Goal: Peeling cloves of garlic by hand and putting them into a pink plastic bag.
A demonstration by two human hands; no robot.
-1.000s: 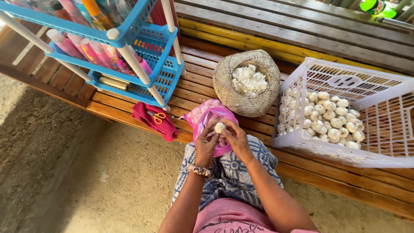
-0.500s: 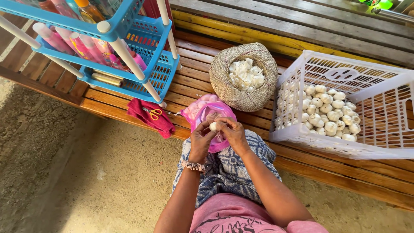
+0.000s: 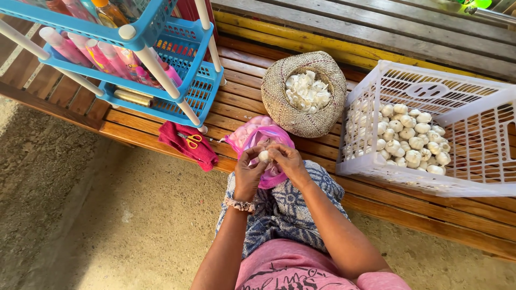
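Garlic bulb [image 3: 264, 156] gripped between left hand [image 3: 250, 173] and right hand [image 3: 287, 162], directly above pink bag [image 3: 259, 140]; woven basket [image 3: 304, 94] just beyond bag, white crate [image 3: 430, 129] right of it.

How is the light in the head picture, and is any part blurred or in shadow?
Head view: bright daylight, sharp throughout; the two hands and the garlic bulb between them are clear. The white crate looks very bright but keeps its detail. The blue rack is cut off at the top edge. The ground at left lies in darker shade.
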